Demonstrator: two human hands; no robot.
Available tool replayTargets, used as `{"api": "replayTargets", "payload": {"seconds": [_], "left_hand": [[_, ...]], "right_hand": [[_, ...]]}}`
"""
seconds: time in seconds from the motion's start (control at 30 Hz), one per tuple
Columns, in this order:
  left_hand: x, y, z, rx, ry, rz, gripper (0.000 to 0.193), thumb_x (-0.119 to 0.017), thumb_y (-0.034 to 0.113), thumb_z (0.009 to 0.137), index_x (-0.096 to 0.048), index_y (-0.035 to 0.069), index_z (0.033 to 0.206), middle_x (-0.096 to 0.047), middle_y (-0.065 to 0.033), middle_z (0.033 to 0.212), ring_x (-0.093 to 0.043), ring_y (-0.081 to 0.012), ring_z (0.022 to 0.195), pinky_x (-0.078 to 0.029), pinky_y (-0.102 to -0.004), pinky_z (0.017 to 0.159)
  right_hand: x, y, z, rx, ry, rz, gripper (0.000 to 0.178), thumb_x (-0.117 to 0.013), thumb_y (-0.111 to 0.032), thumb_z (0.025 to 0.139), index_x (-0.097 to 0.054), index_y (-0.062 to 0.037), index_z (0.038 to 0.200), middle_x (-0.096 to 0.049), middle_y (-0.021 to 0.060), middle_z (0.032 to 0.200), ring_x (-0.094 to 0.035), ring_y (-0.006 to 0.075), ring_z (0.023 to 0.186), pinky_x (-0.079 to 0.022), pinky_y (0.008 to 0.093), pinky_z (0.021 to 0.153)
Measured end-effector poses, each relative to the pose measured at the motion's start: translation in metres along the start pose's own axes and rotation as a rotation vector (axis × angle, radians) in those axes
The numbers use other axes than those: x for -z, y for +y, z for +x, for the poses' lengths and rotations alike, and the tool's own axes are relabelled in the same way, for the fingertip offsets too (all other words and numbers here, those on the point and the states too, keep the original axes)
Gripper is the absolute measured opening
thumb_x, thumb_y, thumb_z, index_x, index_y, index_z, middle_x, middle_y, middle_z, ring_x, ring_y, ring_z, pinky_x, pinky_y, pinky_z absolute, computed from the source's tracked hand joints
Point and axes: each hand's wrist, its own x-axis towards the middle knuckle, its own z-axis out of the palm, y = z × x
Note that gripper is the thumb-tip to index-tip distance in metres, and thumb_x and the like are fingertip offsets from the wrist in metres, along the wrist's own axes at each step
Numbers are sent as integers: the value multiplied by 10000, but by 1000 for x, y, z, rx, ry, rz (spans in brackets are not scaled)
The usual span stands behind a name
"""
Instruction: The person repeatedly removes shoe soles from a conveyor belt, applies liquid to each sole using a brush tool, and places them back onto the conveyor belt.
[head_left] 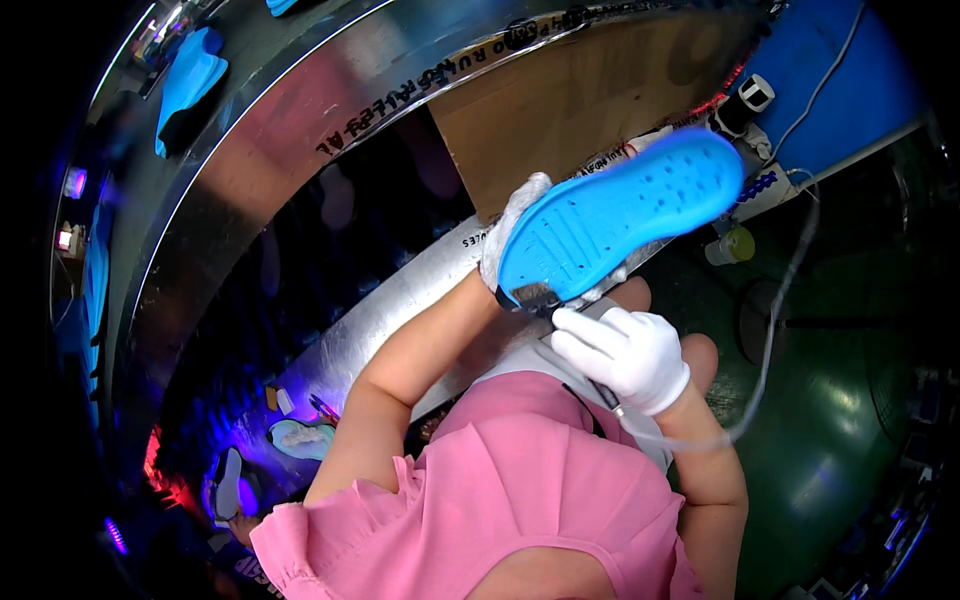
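A bright blue shoe sole point(625, 215) lies tilted across my left hand point(508, 232), which wears a white glove and grips it from beneath and along its edge. Ridges mark its heel half, and small dimples dot the wider toe end. My right hand point(628, 358), also gloved in white, is closed around a thin-handled brush point(537, 296). The dark bristles rest against the heel end of the sole. From the handle's rear end, below my right hand, a translucent hose point(768, 365) loops away to the right. The palm side of my left hand is hidden by the sole.
A metal ledge point(400, 285) runs below a brown cardboard panel point(580, 100). More blue soles point(190, 80) lie on the dark curved conveyor belt at left. A pale sole point(302, 438) sits at lower left. At right stand a yellow-lidded container point(738, 245) and a blue panel point(850, 80).
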Motion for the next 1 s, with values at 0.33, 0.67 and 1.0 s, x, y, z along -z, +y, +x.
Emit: {"api": "replayTargets", "payload": {"seconds": [0.33, 0.67, 1.0], "left_hand": [[-11, 28, -3, -10, 431, 736, 690, -566, 505, 918, -507, -19, 1363, -601, -236, 1276, -633, -327, 1118, -540, -457, 926], [34, 52, -15, -653, -115, 1755, 447, -617, 304, 936, -577, 84, 1324, -543, -114, 1366, -529, -216, 1263, -399, -371, 1097], [-78, 48, -9, 99, 673, 1062, 422, -548, 312, 986, -549, 136, 1370, -489, -56, 1433, -445, -183, 1339, -341, -340, 1131]], "right_hand": [[10, -8, 6, -186, -126, 159, 195, -751, -25, 737, -711, -55, 925, -718, 131, 994, -661, 269, 729, -522, 314, 629], [15, 11, 3, -298, 132, 253, 267, -797, -41, 697, -714, -88, 946, -732, 106, 996, -612, 219, 603, -496, 294, 550], [36, 2, 2, -130, -52, -56, 349, -682, -95, 667, -725, -160, 1007, -734, 51, 1038, -574, 160, 572, -484, 267, 506]]}}
